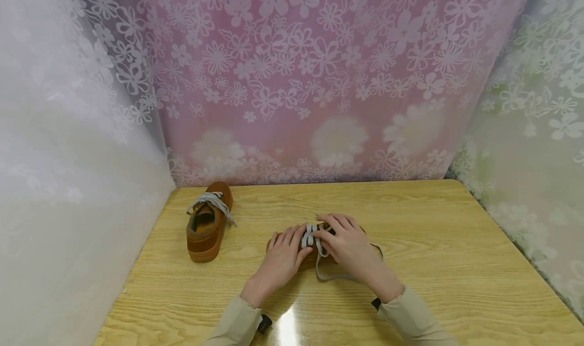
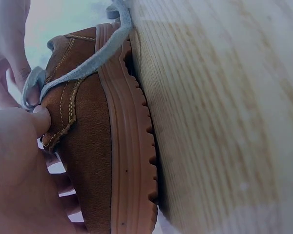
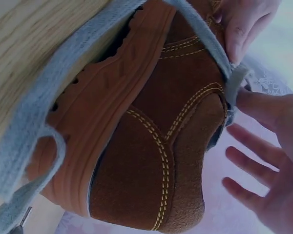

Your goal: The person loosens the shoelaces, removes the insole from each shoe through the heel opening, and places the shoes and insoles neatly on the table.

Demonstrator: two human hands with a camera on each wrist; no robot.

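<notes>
Held the brown shoe (image 2: 90, 136) around its toe half with the left hand (image 1: 280, 257), with thumb against the stitched edge beside the lacing and fingers over the far side. Had the right hand (image 1: 351, 244) just beside, at the lacing, with thumb tip against a loop of grey lace (image 2: 98, 57) and the other fingers fairly straight past the opening; could not tell a pinch from a mere touch there. Found that loop between the two thumbs, touching the right and near the left; judged the right hand better placed for the lace, the left for steadying. Saw the shoe's long axis running left to right across the wooden table (image 1: 456, 265), sole down, toe under the left hand, heel toward the right. Traced loose lace down the near side onto the wood, toward the right wrist. Noted a second shoe (image 1: 204, 249) well apart to the left, heel nearer, toe pointing away. Met a pink floral curtain (image 1: 319, 82) beyond the far edge.
</notes>
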